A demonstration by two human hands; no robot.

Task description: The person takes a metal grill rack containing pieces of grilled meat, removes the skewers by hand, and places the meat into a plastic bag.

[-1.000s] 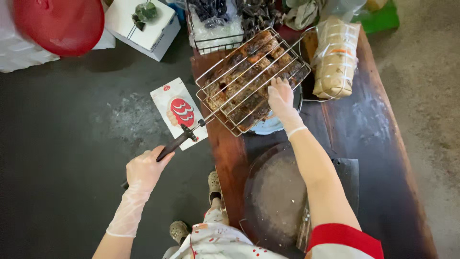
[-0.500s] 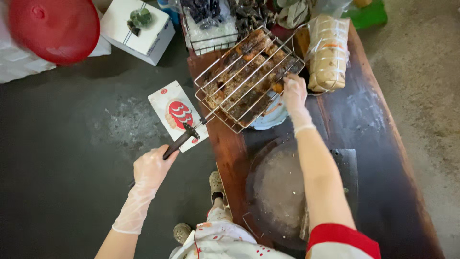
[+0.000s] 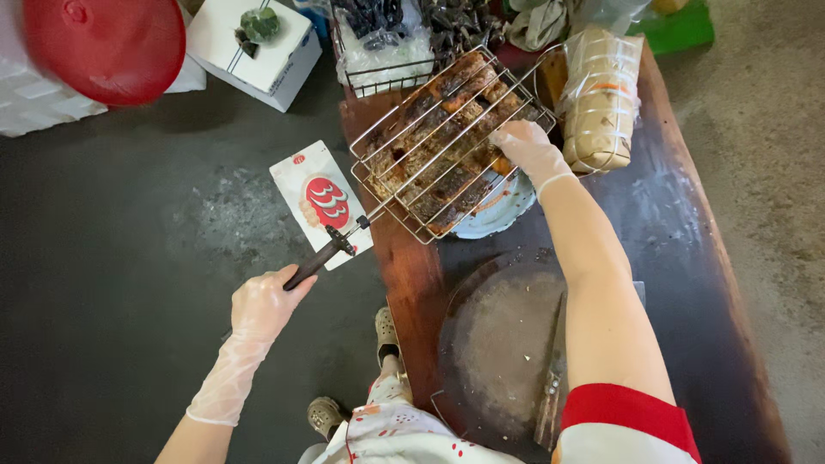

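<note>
Left hand (image 3: 265, 302), in a thin clear glove, closed around the dark handle (image 3: 316, 262) of a wire grill basket (image 3: 447, 142). Basket held tilted over the near end of the dark wooden counter (image 3: 687, 258), above a pale plate (image 3: 498, 206). Charred, browned food is clamped inside the basket's mesh. Right hand (image 3: 531, 148), also gloved, rests on the basket's right edge, fingers curled against the wire and the food; cannot tell whether it grips either.

Round wooden chopping block (image 3: 503, 339) lies on the counter nearer the person, a cleaver (image 3: 552, 387) along its right side. Wrapped bundle of pale cakes (image 3: 600, 99) stands just right of the basket. On the dark floor: a white-and-red packet (image 3: 320, 202) under the handle, a white box (image 3: 253, 47), a red lid (image 3: 103, 47) far left.
</note>
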